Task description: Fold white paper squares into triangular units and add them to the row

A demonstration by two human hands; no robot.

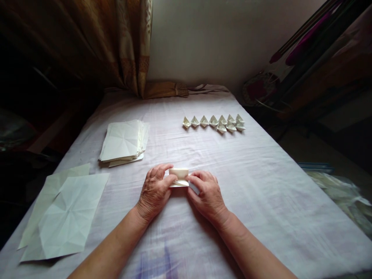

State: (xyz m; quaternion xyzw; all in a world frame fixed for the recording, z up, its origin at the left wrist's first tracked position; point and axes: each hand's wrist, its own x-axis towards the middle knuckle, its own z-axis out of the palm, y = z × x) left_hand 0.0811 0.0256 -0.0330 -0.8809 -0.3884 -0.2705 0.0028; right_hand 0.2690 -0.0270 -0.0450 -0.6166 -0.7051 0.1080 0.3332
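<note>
A small folded piece of white paper is held between my two hands, just above the cloth-covered surface. My left hand pinches its left side, with the thumb on the front flap and the index finger along the top edge. From the other side, my right hand grips the right edge between thumb and fingers. The paper's upper part stands up, and a lower flap slants across its front. The back of the folded paper is hidden.
Several small folded paper shapes stand in two rows at the back right. A stack of creased paper sheets lies at the left, with loose creased sheets nearer. A pale cloth covers the surface; a curtain hangs behind.
</note>
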